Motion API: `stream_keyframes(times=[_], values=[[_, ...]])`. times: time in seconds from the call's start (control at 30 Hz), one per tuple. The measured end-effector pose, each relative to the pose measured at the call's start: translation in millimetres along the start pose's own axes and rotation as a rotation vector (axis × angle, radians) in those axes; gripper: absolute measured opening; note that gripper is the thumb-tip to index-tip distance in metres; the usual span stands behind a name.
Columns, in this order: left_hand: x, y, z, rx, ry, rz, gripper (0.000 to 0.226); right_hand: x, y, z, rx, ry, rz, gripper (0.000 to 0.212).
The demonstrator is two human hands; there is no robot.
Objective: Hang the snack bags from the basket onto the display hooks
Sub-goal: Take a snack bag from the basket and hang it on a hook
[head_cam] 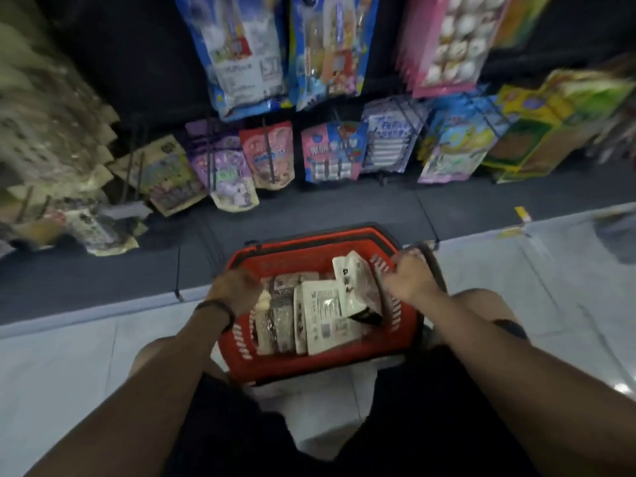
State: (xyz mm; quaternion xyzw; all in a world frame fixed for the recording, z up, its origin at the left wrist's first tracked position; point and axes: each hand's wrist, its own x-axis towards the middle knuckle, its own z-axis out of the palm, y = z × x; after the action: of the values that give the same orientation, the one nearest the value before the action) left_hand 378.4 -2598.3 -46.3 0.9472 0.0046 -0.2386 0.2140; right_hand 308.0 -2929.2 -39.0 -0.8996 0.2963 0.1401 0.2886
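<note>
A red plastic basket (309, 370) stands on the floor between my knees. Several white and clear snack bags (323, 315) are packed inside it. My left hand (234, 287) is curled over the basket's left rim, next to a bag; the blur hides whether it holds anything. My right hand (413, 273) grips the black handle (435, 266) at the right rim. Display hooks (268, 156) stick out from the dark rack ahead, most of them carrying coloured bags.
Rows of hanging snack bags (330, 153) fill the rack at the top, with beige packs (51, 132) at the left and yellow-green ones (550, 132) at the right. A dark base plinth (103, 277) runs along the pale tiled floor (69, 366).
</note>
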Motion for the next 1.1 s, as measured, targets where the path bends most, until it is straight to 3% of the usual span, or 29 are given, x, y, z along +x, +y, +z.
stream_keyframes(times=[0.07, 0.2, 0.3, 0.37, 0.43, 0.57, 0.67, 0.8, 0.87, 0.93, 1.03, 1.1], values=[[-6, 23, -6, 0.005, -0.064, 0.102, 0.019, -12, -13, 2, 0.17, -0.105, -0.003, 0.023], [-28, 65, -14, 0.017, -0.144, 0.155, 0.031, -32, -17, 14, 0.56, -0.253, 0.171, 0.014], [-36, 95, 2, 0.023, -0.215, 0.208, 0.031, -36, -3, 33, 0.699, -0.333, 0.327, 0.025], [-34, 103, 28, -0.054, -0.249, 0.15, 0.023, -36, 17, 50, 0.805, -0.369, 0.449, 0.036], [-29, 110, 56, -0.162, -0.314, 0.049, 0.024, -36, 31, 61, 0.884, -0.389, 0.556, 0.032], [-2, 134, 96, -0.151, -0.305, -0.038, 0.058, -17, 43, 79, 0.811, -0.307, 0.525, 0.023], [33, 149, 114, -0.102, -0.264, -0.115, 0.071, -7, 38, 87, 0.92, -0.316, 0.541, 0.007], [79, 170, 133, -0.214, -0.336, -0.3, 0.1, 0, 38, 103, 0.957, -0.357, 0.493, 0.035], [96, 180, 143, -0.238, -0.378, -0.353, 0.115, -1, 38, 107, 0.781, -0.323, 0.394, 0.038], [110, 185, 157, -0.111, -0.382, -0.326, 0.126, -4, 40, 110, 0.591, -0.311, 0.315, 0.039], [122, 183, 167, 0.091, -0.31, -0.297, 0.128, 0, 38, 113, 0.587, -0.292, 0.339, 0.048], [122, 181, 164, 0.054, -0.257, -0.337, 0.124, 3, 36, 112, 0.615, -0.277, 0.376, 0.04]])
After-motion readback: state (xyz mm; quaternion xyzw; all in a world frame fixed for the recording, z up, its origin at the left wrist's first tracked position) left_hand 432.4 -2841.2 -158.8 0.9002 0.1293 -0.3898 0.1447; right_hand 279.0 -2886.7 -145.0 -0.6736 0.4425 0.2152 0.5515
